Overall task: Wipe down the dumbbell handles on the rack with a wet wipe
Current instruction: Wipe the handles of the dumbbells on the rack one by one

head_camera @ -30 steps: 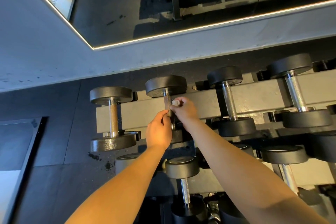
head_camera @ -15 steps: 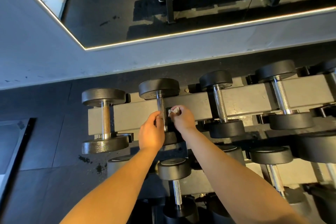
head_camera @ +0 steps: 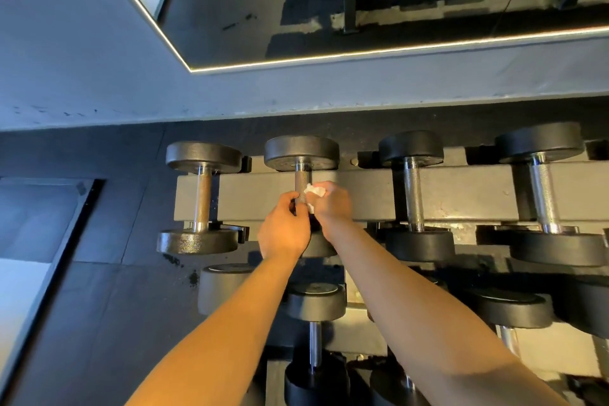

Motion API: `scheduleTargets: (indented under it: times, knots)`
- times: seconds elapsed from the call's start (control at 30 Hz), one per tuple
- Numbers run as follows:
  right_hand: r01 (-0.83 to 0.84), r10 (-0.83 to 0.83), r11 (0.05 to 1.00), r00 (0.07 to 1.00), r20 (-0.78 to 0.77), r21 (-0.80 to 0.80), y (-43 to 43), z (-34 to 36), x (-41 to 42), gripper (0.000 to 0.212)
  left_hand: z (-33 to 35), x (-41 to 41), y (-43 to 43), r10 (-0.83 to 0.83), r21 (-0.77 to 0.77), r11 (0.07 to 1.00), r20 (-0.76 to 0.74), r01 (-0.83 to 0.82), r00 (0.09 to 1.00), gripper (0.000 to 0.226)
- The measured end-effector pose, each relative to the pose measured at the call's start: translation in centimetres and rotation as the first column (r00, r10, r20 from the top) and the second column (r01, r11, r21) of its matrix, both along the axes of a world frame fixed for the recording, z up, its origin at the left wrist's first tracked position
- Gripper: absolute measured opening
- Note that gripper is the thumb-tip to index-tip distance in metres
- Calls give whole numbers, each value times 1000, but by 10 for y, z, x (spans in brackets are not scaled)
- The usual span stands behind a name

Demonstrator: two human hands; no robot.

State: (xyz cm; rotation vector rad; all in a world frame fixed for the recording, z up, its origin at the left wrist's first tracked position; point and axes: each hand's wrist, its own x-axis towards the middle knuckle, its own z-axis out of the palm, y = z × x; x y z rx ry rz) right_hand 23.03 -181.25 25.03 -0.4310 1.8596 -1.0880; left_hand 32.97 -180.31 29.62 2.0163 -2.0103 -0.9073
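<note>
Over the last second my right hand (head_camera: pixel 331 204) has shifted from lying across the handle (head_camera: pixel 302 182) to sitting at its right side. More of the wet wipe (head_camera: pixel 313 191) now shows, bunched white between my fingers and pressed against the knurled metal. My left hand (head_camera: pixel 285 231) has closed in from the other side. Its fingers and thumb now curl round the lower stretch of the same bar, steadying it. I take this to mean I am mid-wipe on this one dumbbell (head_camera: pixel 301 153), second from the left on the top tier of the rack (head_camera: pixel 362 194), working round the bar and not finished with it. The wipe touches the handle about halfway along. Bare steel shows above it up to the far head, and the part below is hidden under my hands. The leftmost handle (head_camera: pixel 204 198) sits near my left hand. The two handles to the right (head_camera: pixel 413 198) (head_camera: pixel 543 198) lie well apart from my right hand. I cannot tell whether any of them has been wiped.
</note>
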Motion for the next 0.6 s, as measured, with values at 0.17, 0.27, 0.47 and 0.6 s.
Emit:
scheduleTargets:
  times: [0.17, 0.27, 0.47, 0.6]
  knots:
    - [35, -35, 999, 998, 42, 5, 3, 0, -1, 22, 1, 2, 3, 38, -21, 999, -32, -39, 999, 29]
    - [135, -134, 990, 990, 51, -27, 7, 3, -3, 19, 0, 4, 3, 52, -22, 998, -59, -54, 997, 30]
    - [174, -170, 984, 981, 93, -38, -3, 2, -9, 20, 0, 4, 3, 56, -34, 998, -60, -58, 997, 30]
    - [-34, 34, 996, 999, 1, -86, -8, 6, -6, 30, -1, 4, 2, 68, -32, 997, -59, -70, 996, 30]
